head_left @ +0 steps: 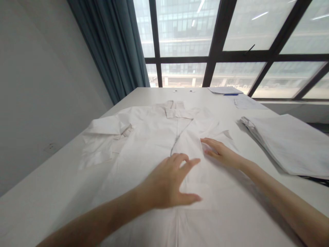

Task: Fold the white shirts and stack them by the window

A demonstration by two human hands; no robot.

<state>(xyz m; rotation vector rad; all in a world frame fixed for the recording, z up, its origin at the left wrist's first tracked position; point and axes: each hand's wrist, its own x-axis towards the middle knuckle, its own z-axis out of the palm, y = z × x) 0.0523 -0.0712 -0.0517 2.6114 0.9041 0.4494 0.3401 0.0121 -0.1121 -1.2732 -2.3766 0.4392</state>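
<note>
A long white coat [151,137] lies spread on the white table, its collar [179,113] at the far end and its front seam running toward me. One sleeve [105,135] lies bunched out to the left. Over the middle of the coat's front is my left hand [169,183], open, thumb and fingers spread apart; nothing is in it. My right hand [223,154] rests at the right part of the coat's front, fingers stretched out and thumb apart, fingertips by a cloth edge. Whether it touches the sleeve beyond it I cannot tell.
On the table's right side lies a folded white cloth [290,144] with something dark beneath it. Papers [224,90] and a blue pen [230,94] are at the far right. Beyond the table stand a blue curtain [110,44] and windows; a grey wall [38,85] is at left.
</note>
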